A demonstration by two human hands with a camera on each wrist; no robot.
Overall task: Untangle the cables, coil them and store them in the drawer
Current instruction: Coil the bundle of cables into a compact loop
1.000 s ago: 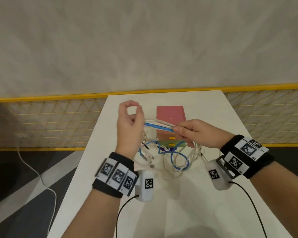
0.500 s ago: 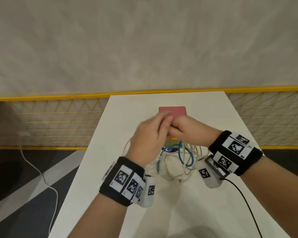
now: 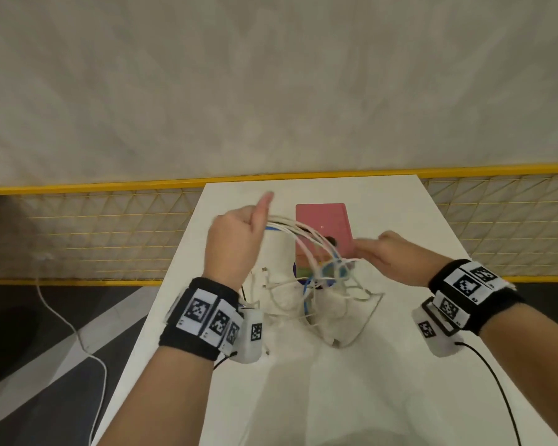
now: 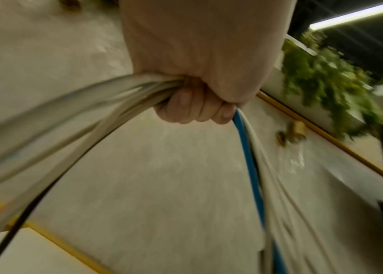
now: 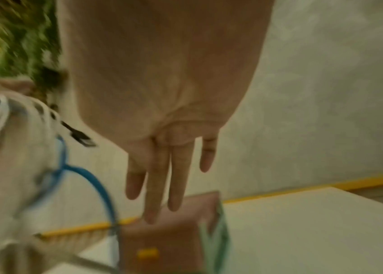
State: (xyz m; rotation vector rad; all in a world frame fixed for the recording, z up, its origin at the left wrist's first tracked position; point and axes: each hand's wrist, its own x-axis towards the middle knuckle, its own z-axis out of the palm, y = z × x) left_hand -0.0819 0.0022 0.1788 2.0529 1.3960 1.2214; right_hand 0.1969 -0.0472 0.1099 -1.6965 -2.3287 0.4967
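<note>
The left hand [image 3: 235, 243] is gripping a bundle of cables [image 3: 298, 231] in a fist, thumb sticking up; the left wrist view shows its fingers [image 4: 195, 109] curling round thin, smooth white cords and one blue one. The cables are arching from the fist down into a loose tangle lying on the white table [image 3: 351, 381]. The right hand [image 3: 391, 259] is hovering beside the bundle with fingers [image 5: 160, 185] straight and slightly spread, holding nothing. Beneath it, a small pink box-shaped drawer [image 3: 324, 225] with a yellow handle is sitting on the table.
</note>
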